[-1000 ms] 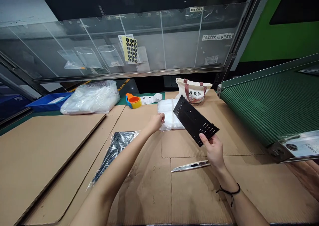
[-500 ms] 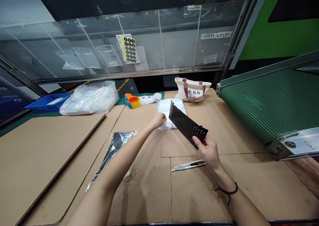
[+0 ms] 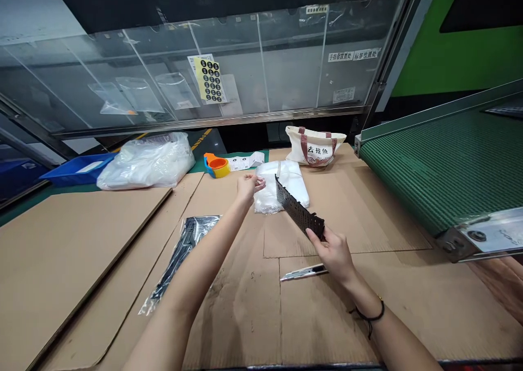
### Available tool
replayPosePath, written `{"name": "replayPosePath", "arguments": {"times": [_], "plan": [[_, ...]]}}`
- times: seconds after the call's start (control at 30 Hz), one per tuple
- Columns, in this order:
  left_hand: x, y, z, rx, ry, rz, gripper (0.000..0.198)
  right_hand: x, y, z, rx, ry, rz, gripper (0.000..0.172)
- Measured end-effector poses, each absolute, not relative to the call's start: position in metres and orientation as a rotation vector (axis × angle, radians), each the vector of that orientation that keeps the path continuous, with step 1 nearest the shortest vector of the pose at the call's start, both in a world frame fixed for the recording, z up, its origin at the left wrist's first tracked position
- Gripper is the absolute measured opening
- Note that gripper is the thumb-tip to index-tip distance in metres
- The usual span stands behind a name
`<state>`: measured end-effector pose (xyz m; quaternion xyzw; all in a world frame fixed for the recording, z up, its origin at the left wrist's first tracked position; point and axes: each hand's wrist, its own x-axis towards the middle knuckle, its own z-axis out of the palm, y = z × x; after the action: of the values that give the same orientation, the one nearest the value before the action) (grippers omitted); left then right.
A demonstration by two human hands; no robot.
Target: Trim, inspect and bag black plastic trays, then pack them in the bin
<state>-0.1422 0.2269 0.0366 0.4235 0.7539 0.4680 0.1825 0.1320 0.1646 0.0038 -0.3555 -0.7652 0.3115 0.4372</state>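
My right hand grips one end of a thin black perforated panel, which is held tilted above the cardboard. The panel's far end overlaps a stack of clear plastic bags from this viewpoint. My left hand is at the left edge of that stack, its fingers pinched on what looks like the edge of a clear plastic bag. Below my right hand lies a utility knife. Partly behind my left forearm, a bagged set of black parts rests on the cardboard.
A green conveyor belt borders the right side. Along the back stand a cloth bag, an orange-and-yellow tape dispenser, a large plastic bundle and a blue tray. A raised cardboard sheet lies left.
My left hand has drawn back slightly left and up from the bag stack, its fingers turning. My right hand has moved a little left and down with the black panel, which now appears more edge-on.
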Motion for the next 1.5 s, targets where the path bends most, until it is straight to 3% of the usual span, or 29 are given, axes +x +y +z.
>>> {"name": "replayPosePath", "arguments": {"times": [0.13, 0.23, 0.4, 0.63, 0.77, 0.93, 1.23, 1.5], "plan": [[-0.138, 0.228, 0.031, 1.149, 2.1, 1.362, 0.018, 0.13, 0.165, 0.004, -0.955, -1.648, 0.922, 0.033], [-0.136, 0.218, 0.031, 1.239, 2.117, 1.326, 0.002, 0.134, 0.166, 0.012, -0.912, -1.354, 1.035, 0.034], [-0.141, 0.198, 0.037, 1.457, 2.197, 1.187, 0.003, 0.157, 0.151, 0.023, -0.881, -0.905, 1.4, 0.042], [-0.143, 0.197, 0.046, 1.683, 2.239, 0.84, 0.032, 0.147, 0.121, 0.0, -0.906, -0.501, 2.127, 0.029], [-0.144, 0.196, 0.052, 1.845, 2.182, 0.663, 0.035, 0.124, 0.12, -0.016, -0.846, -0.341, 2.131, 0.022], [-0.152, 0.187, 0.061, 1.979, 2.202, 0.513, 0.019, 0.112, 0.121, -0.022, -0.767, -0.31, 2.073, 0.015], [-0.175, 0.173, 0.059, 2.046, 2.109, 0.496, 0.03, 0.09, 0.111, -0.026, -0.706, -0.21, 2.159, 0.012], [-0.172, 0.16, 0.052, 2.009, 2.299, 0.528, 0.038, 0.07, 0.096, -0.019, -0.731, -0.171, 2.176, 0.01]]}}
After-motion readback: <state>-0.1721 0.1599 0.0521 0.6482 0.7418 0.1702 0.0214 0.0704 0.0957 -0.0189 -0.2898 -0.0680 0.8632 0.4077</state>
